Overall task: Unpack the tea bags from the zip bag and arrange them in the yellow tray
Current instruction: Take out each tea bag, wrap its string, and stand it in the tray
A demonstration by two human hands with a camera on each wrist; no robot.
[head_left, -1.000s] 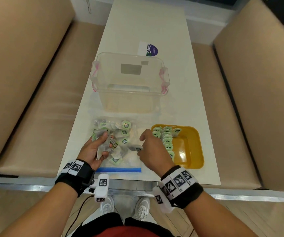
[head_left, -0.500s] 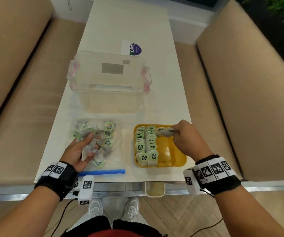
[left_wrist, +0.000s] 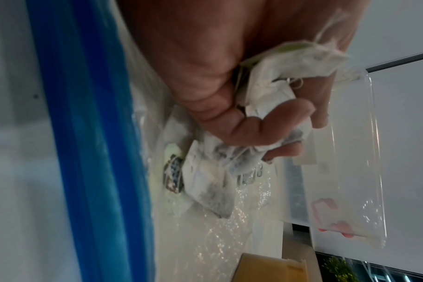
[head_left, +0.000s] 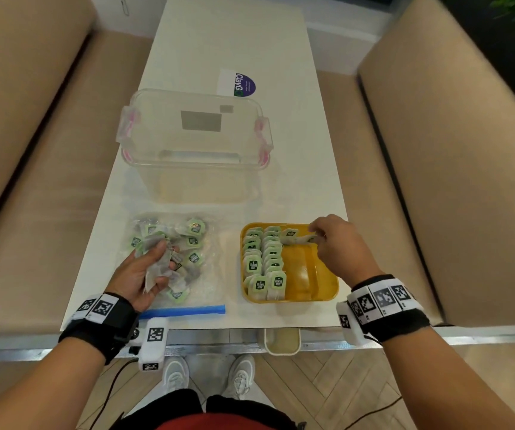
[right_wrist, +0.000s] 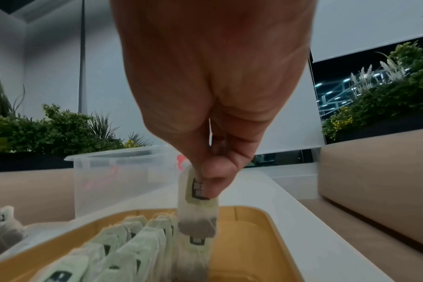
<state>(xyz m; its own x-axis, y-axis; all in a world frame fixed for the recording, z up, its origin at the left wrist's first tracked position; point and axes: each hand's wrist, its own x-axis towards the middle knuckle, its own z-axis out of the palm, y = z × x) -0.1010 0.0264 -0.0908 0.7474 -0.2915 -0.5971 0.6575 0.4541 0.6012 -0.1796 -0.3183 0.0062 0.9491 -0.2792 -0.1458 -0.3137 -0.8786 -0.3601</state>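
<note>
The tea bag [right_wrist: 197, 208] being placed hangs upright from the right hand [head_left: 340, 246], pinched at its top edge between thumb and fingertips [right_wrist: 215, 183]. Its lower end hangs just above the bags already at the far end of the yellow tray [head_left: 324, 293]. In the wrist view the tea-filled lower part sits directly over the end of the filed rows.

The yellow tray stands on the near right part of the bench [head_left: 228, 41]. Two rows of tea bags [head_left: 264, 259] stand on edge along its left side, green tags facing the near edge. A third row starts at the far wall with one bag [head_left: 290, 235]. The right part of the tray floor is bare.

The zip bag [head_left: 209, 283] lies flat on the bench to the left of the tray, apart from it, with its blue zip strip [head_left: 185, 310] toward the near edge. Loose tea bags [head_left: 194, 240] lie scattered in it.

The left hand [head_left: 135, 274] rests over the zip bag, palm up, fingers curled around a bunch of tea bags [left_wrist: 278, 91]. The exact count in the bunch cannot be told.

A clear plastic container [head_left: 194, 141] with pink latches [head_left: 130, 119] stands beyond the zip bag and tray, near the bench centre. A white and purple label [head_left: 237, 83] lies on the bench just behind it. Tan upholstered seats [head_left: 467, 150] flank the bench on both sides.
</note>
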